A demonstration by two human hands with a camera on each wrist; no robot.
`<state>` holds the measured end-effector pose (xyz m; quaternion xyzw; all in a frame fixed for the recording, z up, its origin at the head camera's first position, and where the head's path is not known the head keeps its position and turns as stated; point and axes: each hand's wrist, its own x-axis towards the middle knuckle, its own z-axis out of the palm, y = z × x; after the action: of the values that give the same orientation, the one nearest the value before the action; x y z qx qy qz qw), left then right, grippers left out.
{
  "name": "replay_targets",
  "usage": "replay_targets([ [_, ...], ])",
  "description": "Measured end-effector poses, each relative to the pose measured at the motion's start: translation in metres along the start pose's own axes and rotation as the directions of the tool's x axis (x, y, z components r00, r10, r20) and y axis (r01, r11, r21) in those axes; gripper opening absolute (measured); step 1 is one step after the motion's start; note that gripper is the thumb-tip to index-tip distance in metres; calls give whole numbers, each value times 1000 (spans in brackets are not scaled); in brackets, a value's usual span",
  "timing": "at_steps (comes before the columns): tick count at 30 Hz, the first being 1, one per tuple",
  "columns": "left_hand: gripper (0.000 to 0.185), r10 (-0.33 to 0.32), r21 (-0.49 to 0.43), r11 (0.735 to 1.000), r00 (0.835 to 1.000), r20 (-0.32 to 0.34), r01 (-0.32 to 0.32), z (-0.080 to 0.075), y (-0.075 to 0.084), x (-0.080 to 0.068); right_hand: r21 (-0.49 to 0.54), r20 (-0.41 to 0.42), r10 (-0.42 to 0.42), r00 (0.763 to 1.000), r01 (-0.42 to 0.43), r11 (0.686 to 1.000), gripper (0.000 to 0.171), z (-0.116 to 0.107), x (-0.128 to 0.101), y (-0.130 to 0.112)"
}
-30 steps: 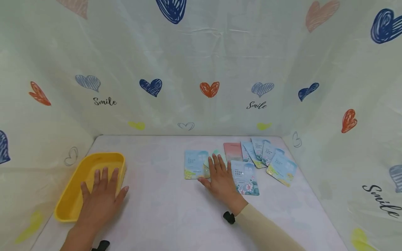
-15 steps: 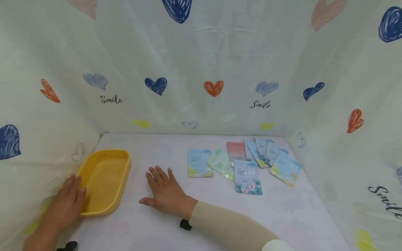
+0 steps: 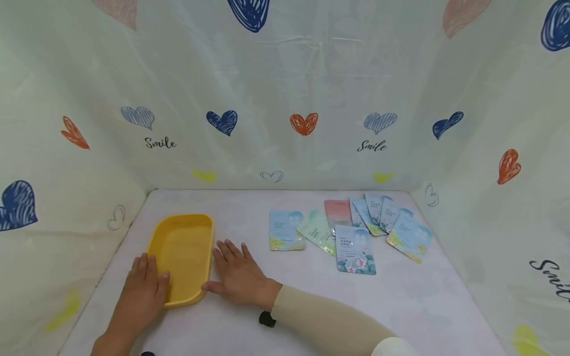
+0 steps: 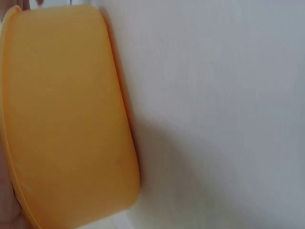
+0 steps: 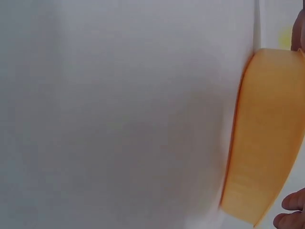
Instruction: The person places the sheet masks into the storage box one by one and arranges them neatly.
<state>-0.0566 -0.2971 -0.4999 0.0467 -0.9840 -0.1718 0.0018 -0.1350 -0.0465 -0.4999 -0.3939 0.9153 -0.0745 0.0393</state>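
Flanking a yellow tray [image 3: 187,262] on the worktop [image 3: 209,336], left hand [image 3: 143,290] and right hand [image 3: 238,276] lie straight-fingered before heart-printed sheeting [image 3: 267,74].

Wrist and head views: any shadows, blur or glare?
Left wrist: soft detail, broad shadow on the tabletop beside the yellow tray; right wrist: dim, soft, fainter shading; head: fairly even light, faint sheen on the backdrop, small print on the packets illegible.
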Motion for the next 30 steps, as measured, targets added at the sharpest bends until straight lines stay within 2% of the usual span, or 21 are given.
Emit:
replay_targets([
  [4,72,26,21,999,999,-18,-26,13,37,-4,43,-32,26,999,-25,999,90,1,-15,20],
  [10,69,108,33,994,991,-79,-106,30,86,-10,96,-77,60,995,-52,994,83,-2,-47,52],
  [16,70,189,73,981,976,-108,-182,45,120,-6,120,-63,128,990,-120,986,76,-9,-70,80],
  [20,71,217,76,975,970,-108,-210,51,131,2,132,-58,148,987,-140,981,73,-12,-77,94],
  [22,71,233,60,972,969,-87,-229,51,132,5,132,-65,155,986,-146,980,73,-13,-79,101],
  [25,72,255,40,966,966,-29,-254,47,129,12,138,-77,164,984,-152,979,73,-14,-84,107],
  [27,73,258,35,965,966,24,-259,42,124,16,141,-80,165,983,-153,978,73,-13,-86,109],
  [30,75,250,48,966,966,66,-253,34,117,22,136,-88,159,983,-146,980,73,-13,-88,109],
])
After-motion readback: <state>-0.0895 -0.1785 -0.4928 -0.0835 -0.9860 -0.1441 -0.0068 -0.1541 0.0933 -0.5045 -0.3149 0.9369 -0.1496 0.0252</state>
